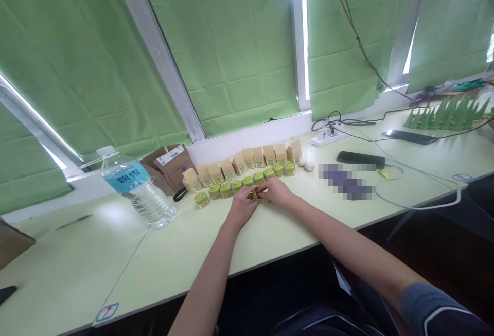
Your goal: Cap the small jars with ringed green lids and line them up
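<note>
My left hand (pixel 242 206) and my right hand (pixel 276 192) meet near the table's middle. Their fingers close from both sides on a small green-lidded jar (pixel 254 194), largely covered by the fingertips. Just behind them runs a row of similar clear jars with green lids, including a jar (pixel 201 200) at the left end and a jar (pixel 289 169) at the right end. Behind the jars stand several small brown paper bags with green labels, among them a bag (pixel 192 180) at the left and a bag (pixel 294 152) at the right.
A large water bottle (pixel 137 189) and an open cardboard box (pixel 172 169) stand left of the rows. To the right lie a black phone-like object (pixel 360 159), a power strip (pixel 330 135), a smartphone (pixel 409 136) and loose cables. Spiky green pieces (pixel 447 115) sit far right.
</note>
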The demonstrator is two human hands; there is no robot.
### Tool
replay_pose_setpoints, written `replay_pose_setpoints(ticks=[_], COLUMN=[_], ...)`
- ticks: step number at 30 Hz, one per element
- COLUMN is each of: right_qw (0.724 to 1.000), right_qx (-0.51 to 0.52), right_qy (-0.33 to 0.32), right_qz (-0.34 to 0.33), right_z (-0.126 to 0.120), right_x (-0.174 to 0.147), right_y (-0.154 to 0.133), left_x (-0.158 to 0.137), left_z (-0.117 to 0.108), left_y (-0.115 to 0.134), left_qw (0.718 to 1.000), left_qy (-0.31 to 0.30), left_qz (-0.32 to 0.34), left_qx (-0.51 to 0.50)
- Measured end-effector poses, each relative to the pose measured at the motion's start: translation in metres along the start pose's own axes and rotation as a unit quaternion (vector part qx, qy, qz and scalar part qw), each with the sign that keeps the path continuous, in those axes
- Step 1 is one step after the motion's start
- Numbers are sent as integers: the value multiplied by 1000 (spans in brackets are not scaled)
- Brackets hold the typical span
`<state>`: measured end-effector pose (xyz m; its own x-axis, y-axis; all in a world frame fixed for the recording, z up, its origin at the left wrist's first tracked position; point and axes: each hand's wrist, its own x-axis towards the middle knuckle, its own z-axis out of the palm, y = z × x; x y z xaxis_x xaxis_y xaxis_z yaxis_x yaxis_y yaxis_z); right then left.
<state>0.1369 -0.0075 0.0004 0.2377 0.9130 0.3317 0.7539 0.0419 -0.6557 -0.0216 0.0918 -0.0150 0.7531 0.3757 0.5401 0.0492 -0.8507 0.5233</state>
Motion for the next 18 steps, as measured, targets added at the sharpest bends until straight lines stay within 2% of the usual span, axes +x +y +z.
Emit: replay_pose_setpoints(ticks=[8,13,18], right_qw=[993,994,997], right_qx=[99,96,79], right_qy=[-44,-28,8], right_qz=[-37,-45,-10], right_z=[-8,-10,-15], right_x=[0,0,2], right_y=[5,4,5], left_x=[3,4,5], left_z=[1,0,-1], left_y=[2,5,7], left_qw=[999,998,995], left_qy=[29,42,58], left_qz=[-27,-50,-77], left_qx=[10,8,13])
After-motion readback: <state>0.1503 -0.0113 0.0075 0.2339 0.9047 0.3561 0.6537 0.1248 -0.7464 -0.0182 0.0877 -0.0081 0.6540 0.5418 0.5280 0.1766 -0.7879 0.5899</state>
